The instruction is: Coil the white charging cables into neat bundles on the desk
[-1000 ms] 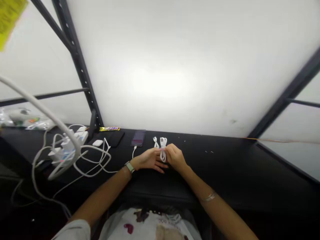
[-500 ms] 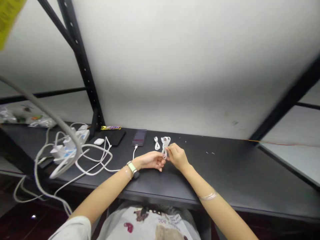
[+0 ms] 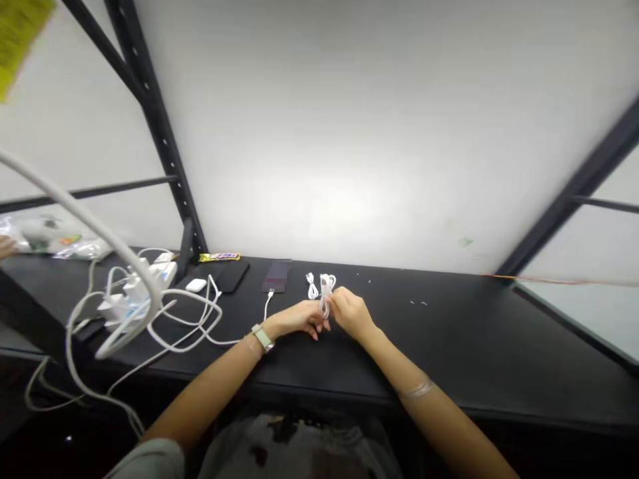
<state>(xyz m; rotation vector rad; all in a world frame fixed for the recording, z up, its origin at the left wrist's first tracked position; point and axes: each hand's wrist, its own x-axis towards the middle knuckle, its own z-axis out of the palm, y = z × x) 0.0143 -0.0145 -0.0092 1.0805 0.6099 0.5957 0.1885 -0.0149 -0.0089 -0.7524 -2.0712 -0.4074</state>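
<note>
Mixed exposure; diffuse glow brightest on the lower middle of the white wall (image 3: 334, 193), fading greyer toward the top; black worktop (image 3: 449, 346) dark with little surface detail, shirt (image 3: 299, 446) and area below the front edge in deep shadow. Wide-angle stretch, metal uprights (image 3: 162, 133) splaying outward at the sides; overall soft, lettering on the yellow sheet (image 3: 22, 40) smeared, fine detail mushy on the cable bundle (image 3: 326, 293); phone screen (image 3: 276, 274) pixelated.

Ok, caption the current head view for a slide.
Left hand and right hand handle a coiled white cable over a black tabletop.
</note>
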